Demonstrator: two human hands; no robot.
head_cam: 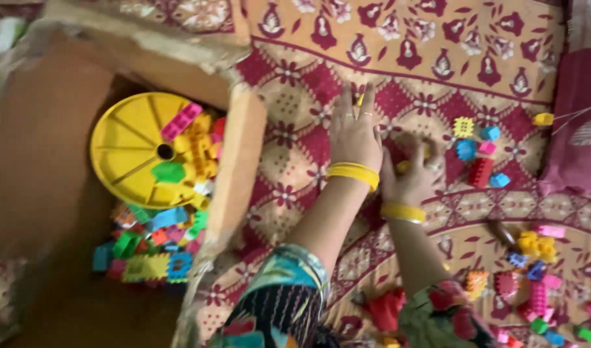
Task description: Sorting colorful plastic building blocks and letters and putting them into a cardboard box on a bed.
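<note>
One patterned bedspread [437, 45] in maroon and tan carries everything. At its left edge stands an open cardboard box [240, 154] holding a yellow round lid [124, 148] over a heap of bricks. Loose building bricks [479, 151] lie toward the right edge. The left hand [353, 132] rests flat, grip open; the right hand [411, 174] curls its grip around a yellow brick [403, 166].

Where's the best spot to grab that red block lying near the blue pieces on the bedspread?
Pinch the red block across its long side faces, coming straight down from above. It lies flat on the patterned bedspread, and small blue pieces crowd its upper and right ends, so the long sides look freest.
</note>
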